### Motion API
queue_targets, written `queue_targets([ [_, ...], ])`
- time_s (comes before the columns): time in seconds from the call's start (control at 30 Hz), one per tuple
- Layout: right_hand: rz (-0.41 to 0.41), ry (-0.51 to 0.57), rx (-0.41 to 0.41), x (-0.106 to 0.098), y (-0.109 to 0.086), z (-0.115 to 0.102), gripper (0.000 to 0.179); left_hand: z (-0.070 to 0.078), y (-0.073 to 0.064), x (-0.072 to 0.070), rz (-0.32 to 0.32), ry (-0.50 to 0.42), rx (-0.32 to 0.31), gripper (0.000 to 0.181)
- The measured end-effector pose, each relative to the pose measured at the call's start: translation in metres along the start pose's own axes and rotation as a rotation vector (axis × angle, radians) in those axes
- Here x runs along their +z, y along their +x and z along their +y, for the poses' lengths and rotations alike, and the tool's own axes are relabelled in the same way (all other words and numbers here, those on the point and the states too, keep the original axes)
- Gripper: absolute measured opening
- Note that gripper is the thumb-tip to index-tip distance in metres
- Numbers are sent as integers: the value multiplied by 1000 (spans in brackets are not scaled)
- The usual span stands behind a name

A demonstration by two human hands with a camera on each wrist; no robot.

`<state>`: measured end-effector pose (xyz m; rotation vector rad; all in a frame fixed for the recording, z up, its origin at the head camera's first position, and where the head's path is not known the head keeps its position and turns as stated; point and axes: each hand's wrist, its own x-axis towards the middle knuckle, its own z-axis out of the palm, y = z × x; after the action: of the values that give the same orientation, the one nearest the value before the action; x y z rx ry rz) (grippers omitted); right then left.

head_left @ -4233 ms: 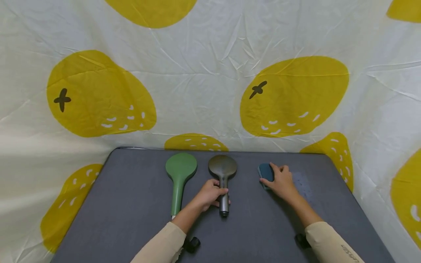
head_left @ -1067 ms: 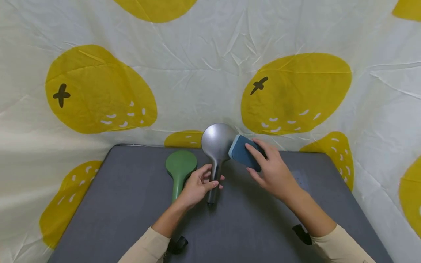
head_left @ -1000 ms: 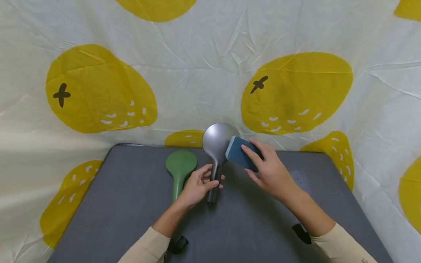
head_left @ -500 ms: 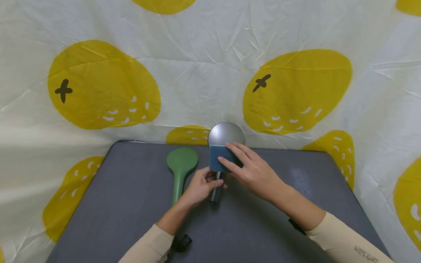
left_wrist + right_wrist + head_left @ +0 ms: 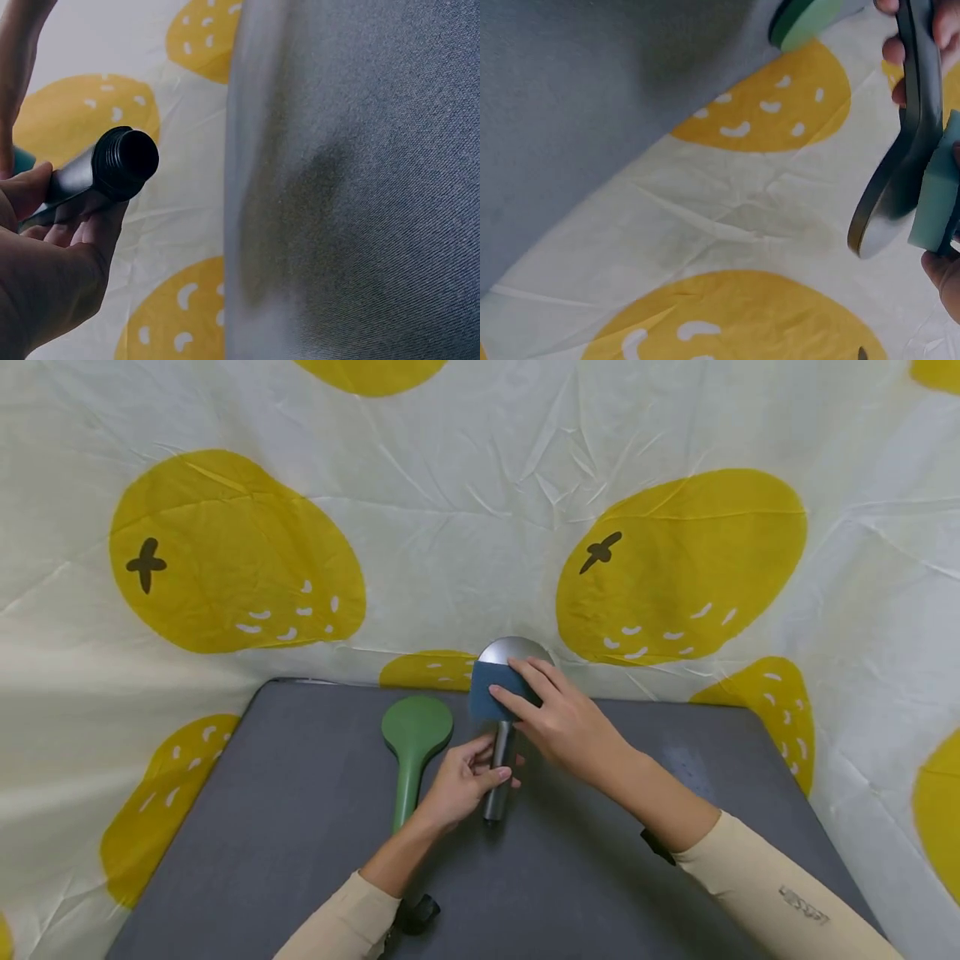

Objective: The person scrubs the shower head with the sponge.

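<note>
My left hand (image 5: 459, 779) holds a grey handheld shower head (image 5: 498, 797) by its handle, raised and tilted above the table. In the left wrist view, the threaded open end (image 5: 124, 161) of that handle points toward the camera. My right hand (image 5: 573, 722) grips a blue sponge (image 5: 491, 689) with fingers spread over its back. The sponge lies against the back of the shower head, covering its lower half and neck in the head view. From the right wrist view, the sponge's lighter side (image 5: 934, 199) meets the curved back of the head (image 5: 892, 184).
A green shower head (image 5: 416, 727) lies on the dark grey table (image 5: 315, 810), just left of my left forearm. Damp marks (image 5: 684, 768) show on the table at right. Behind the far edge hangs a white cloth (image 5: 450, 552) with yellow fruit prints.
Earlier the shower head and sponge lay on the table; both are now lifted. The sponge has come across from the right onto the shower head, and most recently slid upward from its neck.
</note>
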<state>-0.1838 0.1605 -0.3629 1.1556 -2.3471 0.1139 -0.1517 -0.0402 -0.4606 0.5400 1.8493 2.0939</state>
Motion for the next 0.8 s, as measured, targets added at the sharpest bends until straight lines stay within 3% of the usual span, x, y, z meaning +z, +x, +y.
queue_targets([
  [0.3, -52, 188, 174, -12, 20, 29, 56, -2, -2, 4, -13, 8, -4, 63],
  [0.5, -60, 241, 279, -17, 27, 48, 54, -5, -6, 5, -38, 24, 22, 64],
  [0.63, -63, 228, 284, -19, 26, 48, 54, -4, -7, 3, -45, 35, 45, 63],
  [0.8, -43, 151, 190, -14, 19, 29, 56, -4, -8, -1, -40, 58, 40, 62],
])
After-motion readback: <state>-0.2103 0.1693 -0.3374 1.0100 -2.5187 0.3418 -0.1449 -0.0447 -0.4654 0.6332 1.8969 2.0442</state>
